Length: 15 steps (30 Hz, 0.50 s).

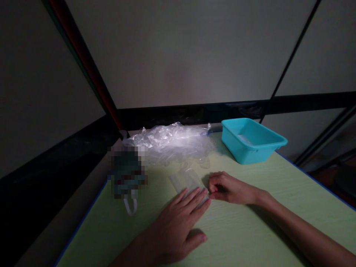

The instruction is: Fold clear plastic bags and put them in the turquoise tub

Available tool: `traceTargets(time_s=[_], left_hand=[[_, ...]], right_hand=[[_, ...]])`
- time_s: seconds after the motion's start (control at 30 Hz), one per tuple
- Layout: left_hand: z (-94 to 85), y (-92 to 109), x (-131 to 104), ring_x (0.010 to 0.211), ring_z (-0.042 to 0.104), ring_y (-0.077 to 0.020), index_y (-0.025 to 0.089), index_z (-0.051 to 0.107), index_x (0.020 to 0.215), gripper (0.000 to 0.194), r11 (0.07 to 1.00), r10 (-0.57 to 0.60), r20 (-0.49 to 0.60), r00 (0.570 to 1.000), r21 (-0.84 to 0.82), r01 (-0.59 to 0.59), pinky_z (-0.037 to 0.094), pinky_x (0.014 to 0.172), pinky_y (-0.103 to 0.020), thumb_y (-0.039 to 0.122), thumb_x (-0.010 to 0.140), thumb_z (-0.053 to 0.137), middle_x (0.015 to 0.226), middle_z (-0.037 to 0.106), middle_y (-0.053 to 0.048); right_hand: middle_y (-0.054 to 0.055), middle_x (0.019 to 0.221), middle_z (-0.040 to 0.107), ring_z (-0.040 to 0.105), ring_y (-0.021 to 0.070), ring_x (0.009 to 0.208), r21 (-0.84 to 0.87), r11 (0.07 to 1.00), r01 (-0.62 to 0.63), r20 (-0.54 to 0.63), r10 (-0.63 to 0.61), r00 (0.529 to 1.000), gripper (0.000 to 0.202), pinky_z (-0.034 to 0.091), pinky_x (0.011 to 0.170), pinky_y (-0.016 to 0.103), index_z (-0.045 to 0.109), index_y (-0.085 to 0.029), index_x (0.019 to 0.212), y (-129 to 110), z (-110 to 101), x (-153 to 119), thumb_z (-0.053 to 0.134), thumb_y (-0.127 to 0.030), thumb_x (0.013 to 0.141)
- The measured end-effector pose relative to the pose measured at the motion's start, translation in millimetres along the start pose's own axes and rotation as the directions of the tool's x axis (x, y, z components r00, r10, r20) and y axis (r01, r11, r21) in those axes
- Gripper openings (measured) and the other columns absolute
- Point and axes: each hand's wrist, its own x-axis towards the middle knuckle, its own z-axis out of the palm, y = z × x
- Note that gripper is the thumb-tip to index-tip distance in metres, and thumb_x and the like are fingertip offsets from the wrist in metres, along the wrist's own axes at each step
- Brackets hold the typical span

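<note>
A small clear plastic bag (185, 178) lies flat on the pale green table (236, 230). My left hand (178, 222) rests on its near part with fingers stretched out and thumb apart, covering some of it. At the bag's right edge is my right hand (225, 188), its fingers curled and closed, knuckles up. Whatever its fingertips may pinch there is hidden. Just beyond the small bag spreads a crumpled heap of clear plastic bags (175, 144).
A turquoise plastic basin (251, 152) stands at the back right, with something pale inside. To the left sits a blurred-out dark item (128, 174) with a white loop (130, 205) below it. Light panels with dark trim (194, 113) rise behind the table.
</note>
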Motion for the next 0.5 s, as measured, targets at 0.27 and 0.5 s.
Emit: traceTargets(time_s=[0.27,0.5], left_hand=[[-3.4,-1.2,-1.5,0.132,0.009,-0.0195,0.022,0.014,0.138,0.069,1.000,-0.010,-0.001,1.000,0.012,0.010,0.011,0.108,-0.039,0.032,0.081,0.051,0.145,0.009,-0.003],[-5.7,-29.8,-1.9,0.132,0.010,-0.0178,0.018,0.017,0.137,0.058,0.989,-0.116,-0.055,0.992,0.081,0.120,0.013,0.107,-0.038,0.030,0.086,0.042,0.145,0.013,-0.005]], right_hand=[[-0.002,0.064,0.050,0.044,0.0104,0.060,0.014,1.000,-0.028,0.012,0.027,1.000,0.015,0.033,0.058,0.022,0.047,-0.016,0.062,0.5,-0.1,0.4,0.054,-0.013,0.075],[-0.002,0.063,0.049,0.044,0.0101,0.060,0.010,0.999,-0.033,0.012,0.032,0.999,0.017,0.032,0.057,0.022,0.046,-0.016,0.061,0.0,-0.4,0.3,0.055,-0.016,0.076]])
